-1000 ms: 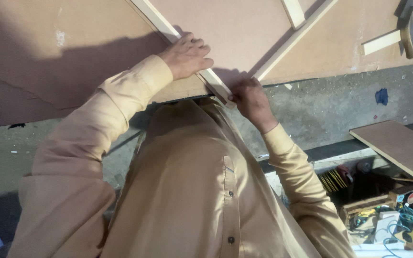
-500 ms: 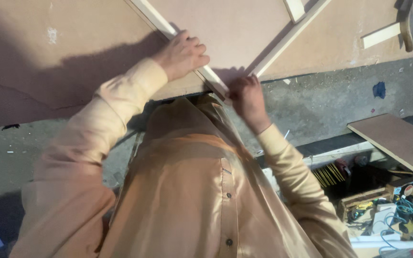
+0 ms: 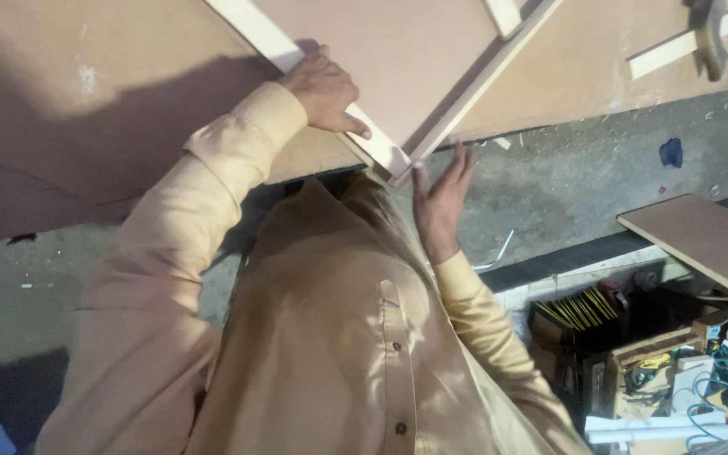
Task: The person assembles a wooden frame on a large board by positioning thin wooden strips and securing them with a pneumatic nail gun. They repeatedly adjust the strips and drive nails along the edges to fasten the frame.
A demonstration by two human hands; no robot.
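The left hand (image 3: pixel 323 91) is pressing palm-down on a pale wood strip (image 3: pixel 313 80), fingers curled over its edge, holding it against the brown board (image 3: pixel 128 101) lying on the floor. The right hand (image 3: pixel 440 198) is hovering open, fingers spread and upright, gripping nothing, just beside the corner where that strip is meeting a second strip (image 3: pixel 486 80). A box of tools (image 3: pixel 659 354) is sitting to the right.

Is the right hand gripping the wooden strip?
No, the right hand is open with fingers spread just below the wooden strip; only the left hand presses on it.
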